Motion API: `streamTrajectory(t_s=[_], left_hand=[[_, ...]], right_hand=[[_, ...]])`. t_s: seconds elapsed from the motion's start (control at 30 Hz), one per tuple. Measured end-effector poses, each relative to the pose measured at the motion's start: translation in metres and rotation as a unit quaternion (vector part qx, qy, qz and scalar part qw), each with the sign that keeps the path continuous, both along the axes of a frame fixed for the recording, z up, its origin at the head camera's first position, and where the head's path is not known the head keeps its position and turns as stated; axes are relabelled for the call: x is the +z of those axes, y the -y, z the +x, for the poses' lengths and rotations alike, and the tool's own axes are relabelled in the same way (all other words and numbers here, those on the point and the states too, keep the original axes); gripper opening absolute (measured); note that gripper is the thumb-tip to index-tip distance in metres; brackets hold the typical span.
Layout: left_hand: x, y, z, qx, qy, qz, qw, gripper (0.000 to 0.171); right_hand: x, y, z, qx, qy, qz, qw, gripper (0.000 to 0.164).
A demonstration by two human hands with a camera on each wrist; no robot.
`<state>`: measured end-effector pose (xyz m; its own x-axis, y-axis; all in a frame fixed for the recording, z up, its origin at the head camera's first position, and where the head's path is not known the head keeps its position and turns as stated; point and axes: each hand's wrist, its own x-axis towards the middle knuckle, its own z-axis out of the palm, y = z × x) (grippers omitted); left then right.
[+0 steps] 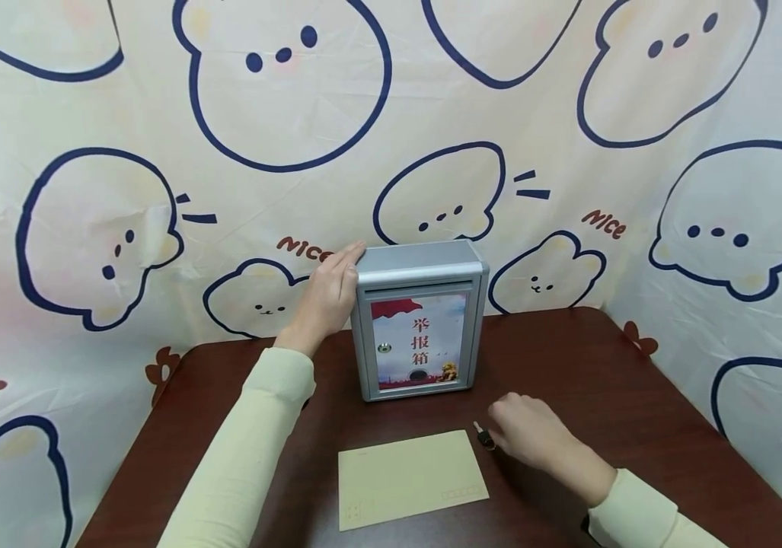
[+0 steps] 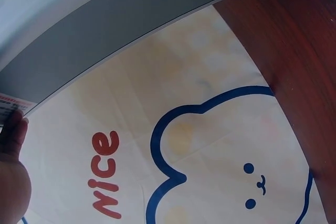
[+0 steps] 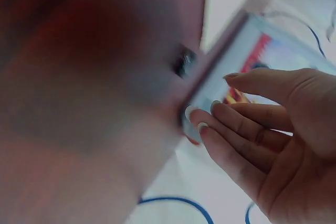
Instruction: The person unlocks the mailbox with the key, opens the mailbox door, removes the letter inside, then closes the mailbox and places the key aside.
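A grey metal letter box [image 1: 423, 262] with a slot, a round lock and red Chinese characters on its front door stands upright on the table. My left hand [image 1: 330, 291] rests on its upper left edge, fingers stretched along the corner; the left wrist view catches part of that hand [image 2: 13, 166] by a label on the grey panel. To the right, my right hand [image 1: 528, 430] is low over the table beside a small key [image 1: 484, 437] with a dark part. In the right wrist view my right hand's fingers [image 3: 236, 150] are loosely bent, apart from the thumb, holding nothing.
A yellowish envelope [image 1: 411, 479] lies flat on the dark red-brown table [image 1: 603, 380], in front of the letter box and left of the key. A cloth with cartoon faces [image 1: 281, 114] hangs behind the table and along both sides.
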<state>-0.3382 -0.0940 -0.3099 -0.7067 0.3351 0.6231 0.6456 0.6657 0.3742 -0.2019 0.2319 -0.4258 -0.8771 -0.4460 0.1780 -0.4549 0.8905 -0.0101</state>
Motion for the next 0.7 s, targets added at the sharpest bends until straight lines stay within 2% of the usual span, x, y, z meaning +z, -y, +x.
streamTrajectory(t_s=[0.13,0.23,0.57,0.7], left_hand=[[-0.002,0.001,-0.003,-0.001,-0.005,0.007,1.0000,0.054],[-0.001,0.000,-0.003,-0.002,-0.004,0.008,1.0000,0.054],[-0.002,0.000,-0.002,-0.003,0.000,0.008,1.0000,0.055],[0.001,0.001,-0.001,-0.008,0.007,0.017,0.9998,0.055]], right_hand=[[0.018,-0.002,-0.005,-0.040,-0.004,-0.031,0.999,0.021],[0.027,-0.003,-0.007,-0.058,0.000,-0.050,0.997,0.013],[0.028,-0.006,-0.011,-0.063,-0.002,-0.086,0.994,0.009],[0.031,-0.005,-0.014,-0.060,-0.006,-0.102,0.993,0.009]])
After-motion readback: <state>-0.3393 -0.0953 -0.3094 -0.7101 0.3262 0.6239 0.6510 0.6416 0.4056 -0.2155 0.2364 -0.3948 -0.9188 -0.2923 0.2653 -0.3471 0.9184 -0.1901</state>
